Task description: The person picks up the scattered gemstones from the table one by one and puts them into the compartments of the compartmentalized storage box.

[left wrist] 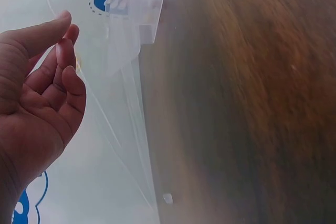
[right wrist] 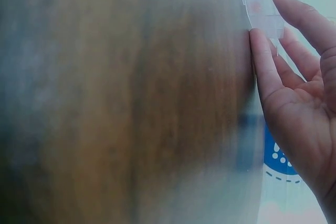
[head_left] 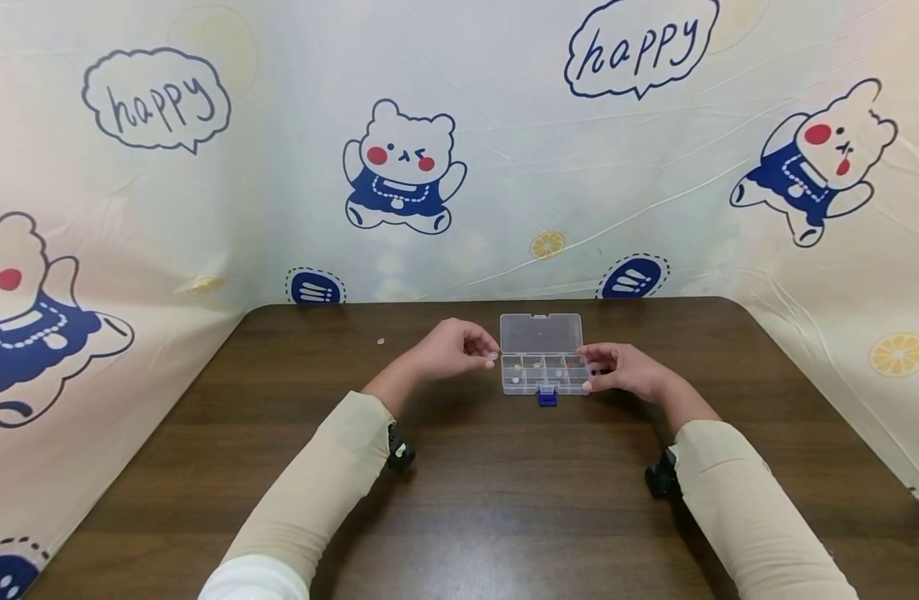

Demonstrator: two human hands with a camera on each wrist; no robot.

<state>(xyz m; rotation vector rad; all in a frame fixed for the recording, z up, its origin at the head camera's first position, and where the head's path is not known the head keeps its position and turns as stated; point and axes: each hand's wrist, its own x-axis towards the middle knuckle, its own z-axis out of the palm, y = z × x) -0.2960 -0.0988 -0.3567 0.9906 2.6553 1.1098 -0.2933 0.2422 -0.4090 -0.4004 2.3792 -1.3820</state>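
- While its lid (head_left: pixel 540 335) stands raised, the clear box (head_left: pixel 522 389) sits right of centre in the head view, small pieces (head_left: pixel 515 380) inside
- The right hand (head_left: pixel 630 372) grips its right end
- The left hand (head_left: pixel 452 348), just beside its left edge, pinches a tiny pale piece (head_left: pixel 492 357)
- Another piece (head_left: pixel 380 341) lies on the brown table (head_left: pixel 459 483), left of centre

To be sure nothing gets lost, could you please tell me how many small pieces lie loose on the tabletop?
1: a small pale piece on the tabletop, left of the left hand. Others may be hidden.
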